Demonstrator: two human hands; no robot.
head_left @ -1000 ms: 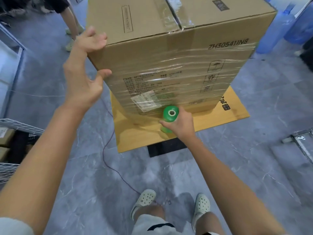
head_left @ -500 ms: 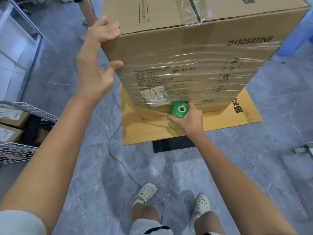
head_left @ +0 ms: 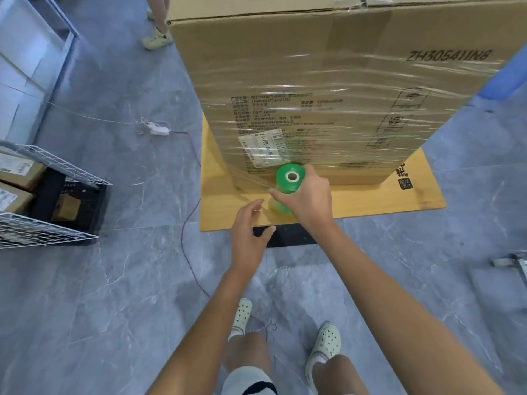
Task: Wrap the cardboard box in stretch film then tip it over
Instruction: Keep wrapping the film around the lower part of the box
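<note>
Cardboard box [head_left: 328, 81] on flat sheet [head_left: 413, 196], grey floor [head_left: 114, 280] w/ cable [head_left: 183, 238].

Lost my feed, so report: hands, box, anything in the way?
Right hand grips green film roll, low. Left hand open beside it. Cardboard box upright, partly wrapped. Thin cable on floor to its left.

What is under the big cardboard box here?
The cardboard box stands on a flat cardboard sheet, with a dark slab showing under its near edge. The rest is covered.
</note>
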